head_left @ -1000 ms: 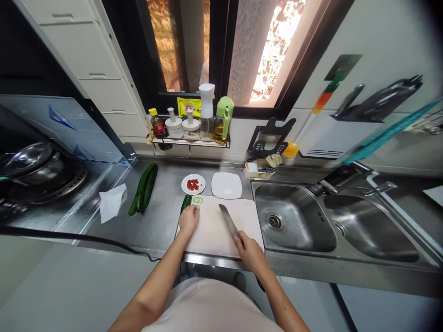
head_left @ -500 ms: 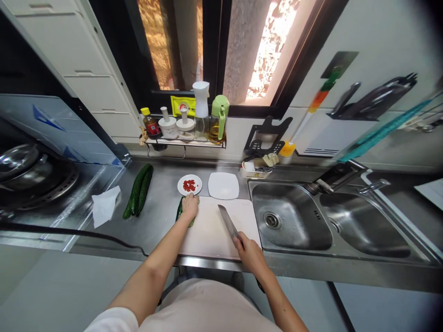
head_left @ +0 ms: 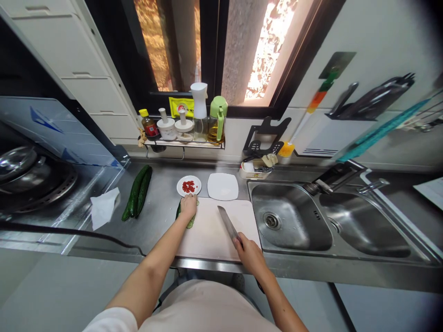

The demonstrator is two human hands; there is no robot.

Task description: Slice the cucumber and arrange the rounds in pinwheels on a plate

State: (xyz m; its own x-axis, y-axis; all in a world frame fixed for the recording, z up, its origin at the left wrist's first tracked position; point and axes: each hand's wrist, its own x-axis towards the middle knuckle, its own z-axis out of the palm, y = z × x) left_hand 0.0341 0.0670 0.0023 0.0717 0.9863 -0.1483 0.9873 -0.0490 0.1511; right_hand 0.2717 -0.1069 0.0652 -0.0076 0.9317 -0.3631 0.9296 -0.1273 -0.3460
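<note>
My left hand [head_left: 188,205] is bent over cucumber slices [head_left: 190,223] at the left edge of the pale cutting board [head_left: 211,240]. Dark green peel shows on its left side; the fingertips are partly hidden. In my right hand [head_left: 246,246] is a kitchen knife [head_left: 227,222], gripped by the handle. The blade points up and to the left over the board, apart from the slices. Just beyond the left hand sits a small white plate [head_left: 180,188] of chopped red pieces [head_left: 188,186]. A white square plate [head_left: 223,186] stands beside it.
Two whole cucumbers [head_left: 137,191] lie on the steel counter at left, near a crumpled white tissue [head_left: 104,207]. A double sink [head_left: 290,216] borders the board on the right. Seasoning bottles stand on a wall rack [head_left: 185,144]. A black cable [head_left: 86,234] crosses the counter's front left.
The view shifts very slightly. My left hand stays on the cucumber slices, with a bit more of them showing below it. The knife keeps its place over the board.
</note>
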